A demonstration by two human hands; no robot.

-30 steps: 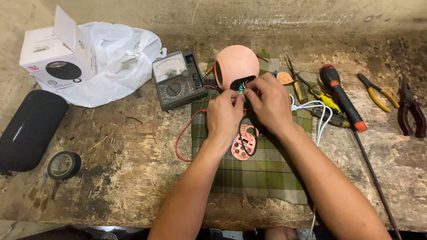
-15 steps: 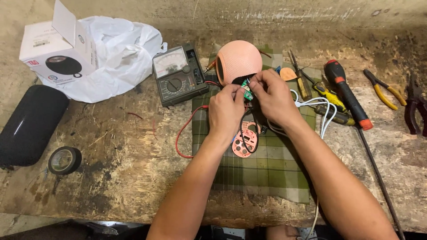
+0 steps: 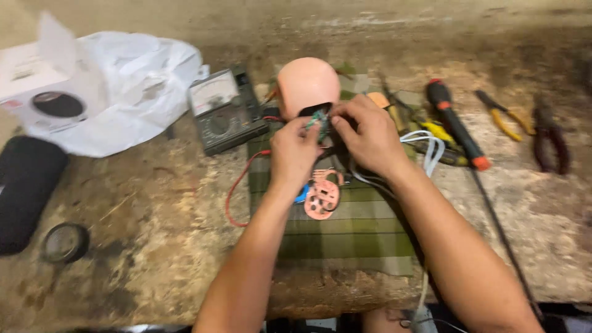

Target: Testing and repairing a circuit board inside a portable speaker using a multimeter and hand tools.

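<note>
- Left hand (image 3: 295, 151), centre frame, fingers curled, pinching a small green circuit piece (image 3: 319, 118).
- Right hand (image 3: 369, 135) mirrors it, fingertips closed on the same piece, beside the rounded pink plastic shell (image 3: 305, 83).

- a worn, stained wooden workbench (image 3: 154, 259) is carrying everything
- lying directly on it: a green plaid cloth (image 3: 351, 237), an analog multimeter (image 3: 225, 111), a white plastic bag (image 3: 132, 92), a black cylindrical speaker (image 3: 24, 188), a tape roll (image 3: 65, 242), a red-and-black screwdriver (image 3: 455, 123), yellow-handled pliers (image 3: 502, 117) and dark red pliers (image 3: 550, 145)
</note>
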